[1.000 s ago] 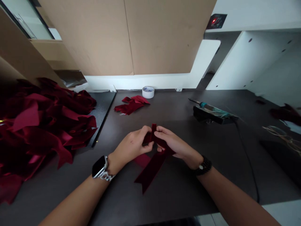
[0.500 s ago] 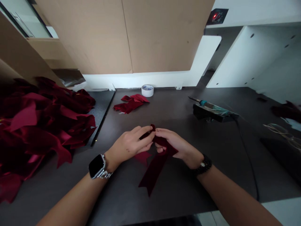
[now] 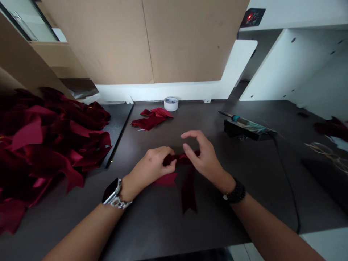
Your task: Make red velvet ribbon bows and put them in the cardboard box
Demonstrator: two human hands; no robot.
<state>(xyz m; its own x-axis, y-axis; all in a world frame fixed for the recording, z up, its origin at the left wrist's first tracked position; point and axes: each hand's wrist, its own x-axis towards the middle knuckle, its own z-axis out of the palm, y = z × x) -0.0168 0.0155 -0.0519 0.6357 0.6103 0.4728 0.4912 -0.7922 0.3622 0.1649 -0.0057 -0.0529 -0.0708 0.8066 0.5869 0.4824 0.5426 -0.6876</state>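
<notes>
The dark matte desk (image 3: 244, 174) fills the lower half of the frame, and a large heap of dark red satin ribbon pieces (image 3: 46, 145) covers its left side. Toward the right, a soldering iron with a teal grip (image 3: 244, 123) rests on a black stand with its cable trailing off the near edge; keep your sleeve-side wrist clear of it. Just above centre lies a small pile of dark red ribbon scraps (image 3: 150, 119), with a white roll of tape (image 3: 171, 103) beside it by the back wall.

At the centre of the frame, the dark red velvet ribbon bow (image 3: 187, 181) lies on the desk, its tails pointing down toward you. Your left hand (image 3: 152, 168) has its fingers closed, pinching the bow at its folded middle. Your right hand (image 3: 203, 156) hovers over the right side of the bow, fingers spread and holding nothing. Keep the left pinch firm on the fold so the loops do not slip, and bring the right fingers down flat and square to the ribbon.
</notes>
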